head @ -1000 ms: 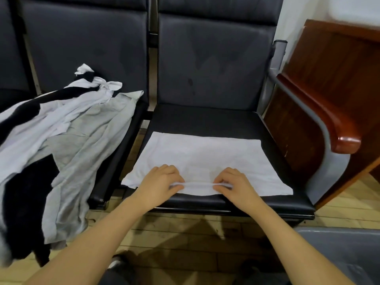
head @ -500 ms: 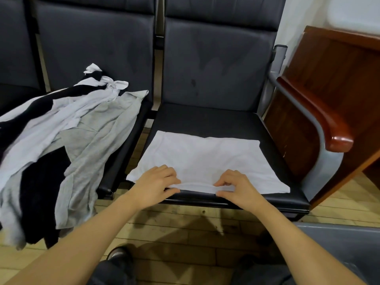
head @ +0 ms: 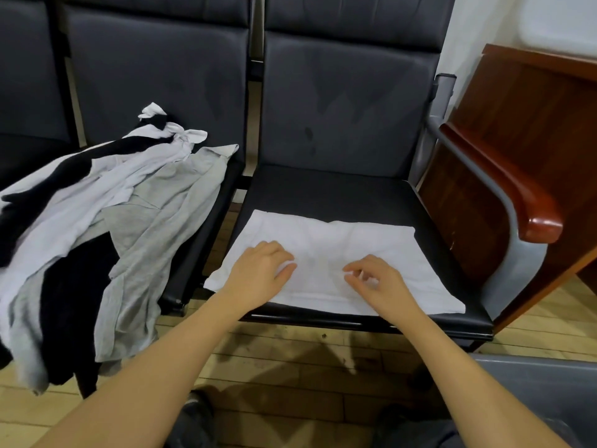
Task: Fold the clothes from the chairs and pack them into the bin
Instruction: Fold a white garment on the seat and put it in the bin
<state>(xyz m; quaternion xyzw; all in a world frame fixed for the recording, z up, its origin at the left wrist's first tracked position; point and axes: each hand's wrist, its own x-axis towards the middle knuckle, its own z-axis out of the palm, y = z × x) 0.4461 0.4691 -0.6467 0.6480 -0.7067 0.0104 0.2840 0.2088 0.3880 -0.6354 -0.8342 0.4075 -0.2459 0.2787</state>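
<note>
Fingers (head: pixel 284 265) on white cloth (head: pixel 381 250); pile (head: pixel 97 221) beside.

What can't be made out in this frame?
- Bin: head view, cut off by the bottom right edge; inside unseen.
- Clothes pile: runs off the left edge; layers overlap, so the count is unclear.
- White garment: the left hand and right hand cover part of it.

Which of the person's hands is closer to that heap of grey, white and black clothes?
Left. The left hand is on the white folded cloth's side nearest the heap; the right hand lies farther away.
</note>
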